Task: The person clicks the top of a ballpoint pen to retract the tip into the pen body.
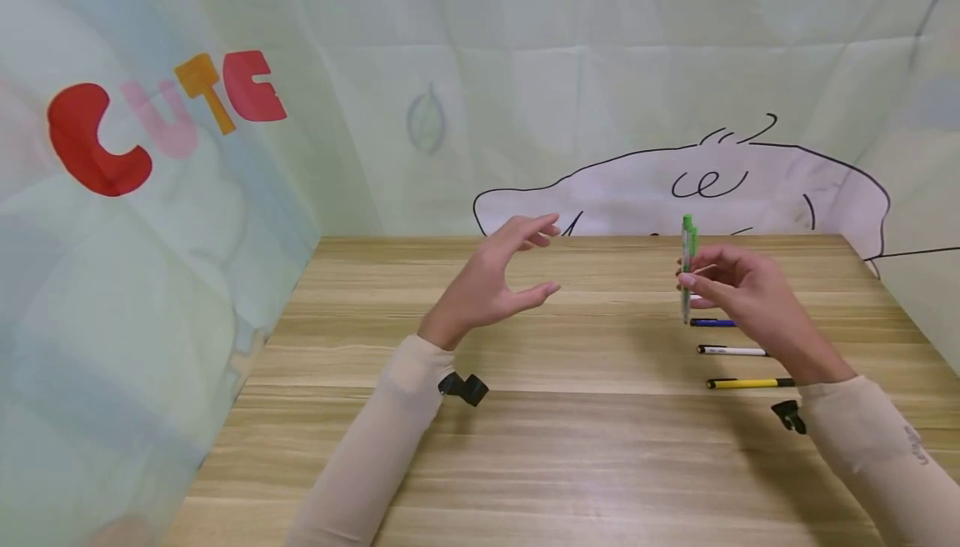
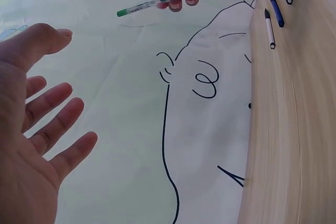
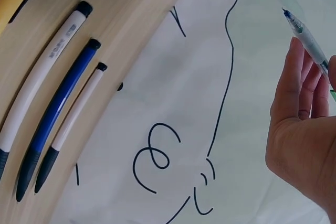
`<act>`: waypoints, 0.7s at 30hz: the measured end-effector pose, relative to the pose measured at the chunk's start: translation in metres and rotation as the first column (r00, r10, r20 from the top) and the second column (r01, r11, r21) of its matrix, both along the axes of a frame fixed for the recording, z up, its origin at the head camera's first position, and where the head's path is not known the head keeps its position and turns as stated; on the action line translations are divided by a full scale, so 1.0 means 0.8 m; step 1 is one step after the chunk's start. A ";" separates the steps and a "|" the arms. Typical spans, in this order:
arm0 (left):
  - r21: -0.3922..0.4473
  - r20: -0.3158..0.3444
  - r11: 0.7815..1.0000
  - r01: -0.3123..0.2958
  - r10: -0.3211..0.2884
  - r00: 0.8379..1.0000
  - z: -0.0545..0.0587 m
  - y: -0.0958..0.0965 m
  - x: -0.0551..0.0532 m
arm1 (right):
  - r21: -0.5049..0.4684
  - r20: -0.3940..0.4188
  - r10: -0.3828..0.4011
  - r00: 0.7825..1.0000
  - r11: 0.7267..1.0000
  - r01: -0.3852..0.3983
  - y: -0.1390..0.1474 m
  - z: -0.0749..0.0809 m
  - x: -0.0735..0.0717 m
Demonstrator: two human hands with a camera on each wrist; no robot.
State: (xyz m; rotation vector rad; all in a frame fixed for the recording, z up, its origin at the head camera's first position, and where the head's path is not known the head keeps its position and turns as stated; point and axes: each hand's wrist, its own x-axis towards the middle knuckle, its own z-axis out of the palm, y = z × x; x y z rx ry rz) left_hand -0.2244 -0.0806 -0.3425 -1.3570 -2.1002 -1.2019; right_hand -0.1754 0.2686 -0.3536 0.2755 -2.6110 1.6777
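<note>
A clear pen with green ends [image 1: 686, 238] stands almost upright above the table, pinched between the thumb and fingers of my right hand [image 1: 742, 284]. Its tip points down in the head view. The right wrist view shows the dark writing tip of this pen [image 3: 310, 40] beyond the fingertips. My left hand [image 1: 495, 272] is held up over the table, thumb and fingers spread apart with nothing between them. Under and beside the right hand lie a blue pen [image 1: 711, 323], a white pen [image 1: 731, 350] and a yellow pen [image 1: 742, 383]. Another white pen [image 3: 79, 108] lies beyond the blue one.
The wooden table [image 1: 570, 447] reaches back to a printed cloth [image 1: 375, 138] with a line-drawn figure. Another cloth wall [image 1: 112, 297] with coloured letters runs along the left side. The pens lie roughly parallel on the right part of the table.
</note>
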 end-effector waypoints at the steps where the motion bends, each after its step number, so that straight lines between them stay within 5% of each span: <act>1: 0.001 -0.003 1.000 0.003 -0.003 1.000 0.001 0.002 -0.001 | -0.003 -0.001 0.001 1.000 1.000 -0.001 -0.001 0.001 0.001; 21: 0.032 -0.007 0.999 0.040 -0.040 0.999 0.006 0.034 -0.006 | -0.042 -0.042 0.028 0.999 0.999 -0.030 -0.029 0.017 0.013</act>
